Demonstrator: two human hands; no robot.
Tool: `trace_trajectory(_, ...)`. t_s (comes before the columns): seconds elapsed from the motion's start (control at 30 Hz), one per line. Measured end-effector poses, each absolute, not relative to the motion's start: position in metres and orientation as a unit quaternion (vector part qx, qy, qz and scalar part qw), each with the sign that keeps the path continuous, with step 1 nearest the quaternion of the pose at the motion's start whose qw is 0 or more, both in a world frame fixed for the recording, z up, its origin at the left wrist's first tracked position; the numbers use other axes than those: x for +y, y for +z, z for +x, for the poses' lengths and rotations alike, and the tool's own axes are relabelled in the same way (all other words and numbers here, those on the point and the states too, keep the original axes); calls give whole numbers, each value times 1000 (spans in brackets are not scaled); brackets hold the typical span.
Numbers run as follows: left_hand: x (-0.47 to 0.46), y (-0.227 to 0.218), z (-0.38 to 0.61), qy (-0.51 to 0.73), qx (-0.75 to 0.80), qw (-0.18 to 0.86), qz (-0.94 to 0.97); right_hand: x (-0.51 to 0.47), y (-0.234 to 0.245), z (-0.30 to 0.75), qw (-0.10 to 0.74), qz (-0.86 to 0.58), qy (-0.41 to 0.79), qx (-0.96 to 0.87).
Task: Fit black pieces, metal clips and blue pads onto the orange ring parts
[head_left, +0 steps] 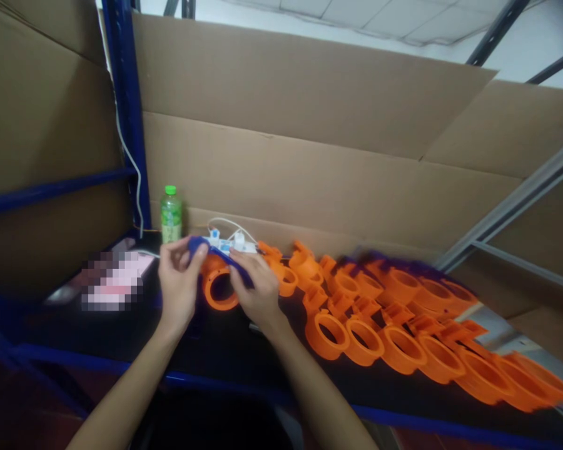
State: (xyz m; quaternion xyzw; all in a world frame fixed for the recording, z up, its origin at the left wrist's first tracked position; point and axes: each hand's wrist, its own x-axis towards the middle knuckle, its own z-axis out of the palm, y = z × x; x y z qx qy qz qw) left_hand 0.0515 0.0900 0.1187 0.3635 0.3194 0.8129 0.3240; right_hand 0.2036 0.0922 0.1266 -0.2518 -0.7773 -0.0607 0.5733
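My left hand [177, 284] pinches a small dark blue piece [198, 244] between thumb and fingers; its exact kind is too blurred to tell. My right hand [259, 289] is closed on a slim blue tool [233, 265], its thin tip pointing up and left toward the small piece. I cannot tell whether the tip touches it. Just below and behind the hands, an orange ring-shaped part [209, 297] stands on the black tabletop [234, 350].
Rows of orange ring-shaped parts [403, 353] fill the table's right side. Behind the hands lies a white power strip [249, 247] with plugs and cables. A green-capped bottle [171, 215] stands at the back left, near a blurred-out pink item [117, 281]. Cardboard panels [281, 169] wall the back.
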Motion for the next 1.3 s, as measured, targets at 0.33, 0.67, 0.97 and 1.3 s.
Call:
trace_trajectory(0.33,93,115,50,807,343,297,379,95,122,207,537,-282,-52,-794)
trace_trajectory(0.67,92,114,52,802,345,294,390,94,121,209,517,-311,-137,-786)
trace_trajectory(0.97,92,114,52,804,346,290,386,96,124,212,495,-308,-116,-804)
trace_trajectory(1.3,93,116,53,813,328,257,407,98,127,217,464,-316,-61,-825)
